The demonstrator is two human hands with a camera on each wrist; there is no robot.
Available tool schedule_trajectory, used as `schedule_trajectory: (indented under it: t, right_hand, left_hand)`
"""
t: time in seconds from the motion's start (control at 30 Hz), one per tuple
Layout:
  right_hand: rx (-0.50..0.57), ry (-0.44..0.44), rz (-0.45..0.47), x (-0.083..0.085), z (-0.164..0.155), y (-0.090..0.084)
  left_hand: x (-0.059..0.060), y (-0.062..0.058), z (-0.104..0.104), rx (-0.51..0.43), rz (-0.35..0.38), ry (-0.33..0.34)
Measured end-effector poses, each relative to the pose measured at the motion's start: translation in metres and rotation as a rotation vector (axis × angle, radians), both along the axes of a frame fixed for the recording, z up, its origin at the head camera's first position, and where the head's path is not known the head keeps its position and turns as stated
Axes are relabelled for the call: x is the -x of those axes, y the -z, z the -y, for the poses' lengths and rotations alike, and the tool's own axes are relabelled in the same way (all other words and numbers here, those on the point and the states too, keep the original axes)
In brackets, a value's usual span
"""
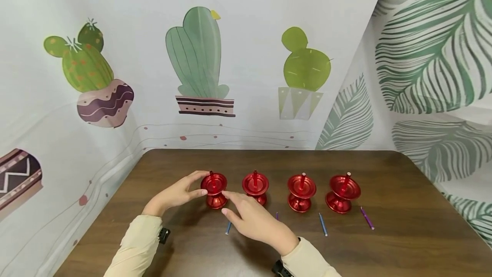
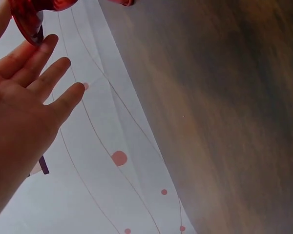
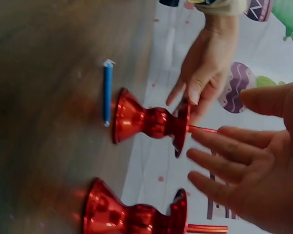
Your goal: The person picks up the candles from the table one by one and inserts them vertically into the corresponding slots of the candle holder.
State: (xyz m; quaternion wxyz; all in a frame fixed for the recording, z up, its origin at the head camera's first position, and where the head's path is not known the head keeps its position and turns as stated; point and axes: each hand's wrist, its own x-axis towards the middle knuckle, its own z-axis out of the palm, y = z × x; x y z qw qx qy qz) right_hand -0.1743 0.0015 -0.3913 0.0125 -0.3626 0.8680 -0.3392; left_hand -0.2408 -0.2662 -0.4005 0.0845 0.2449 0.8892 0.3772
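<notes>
Right hand [image 1: 255,221] nearest me, fingers straight beside the leftmost red candle holder [image 1: 214,190]; left hand [image 1: 177,193] open, fingertips at its dish. I judge it light, rigid, slick metal, best taken at the waist.

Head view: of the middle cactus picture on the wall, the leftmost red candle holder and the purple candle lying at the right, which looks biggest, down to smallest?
1. Middle cactus picture
2. Leftmost red candle holder
3. Purple candle
</notes>
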Motion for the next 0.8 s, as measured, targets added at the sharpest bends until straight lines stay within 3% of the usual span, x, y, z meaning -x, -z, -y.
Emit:
schedule_trajectory:
  t: [0.27,0.43,0.8]
  right_hand:
    - [-0.107,0.143,0.032,-0.005,0.010,0.013]
    - [-0.167,0.169,0.077,-0.008,0.016,0.018]
    - [-0.375,0.235,0.071,-0.007,0.031,0.025]
  left_hand:
    - [0.001,-0.001,-0.001,0.008,0.024,-0.012]
    - [0.002,-0.001,-0.002,0.014,0.023,-0.013]
    - [0.002,-0.001,-0.001,0.021,0.023,-0.006]
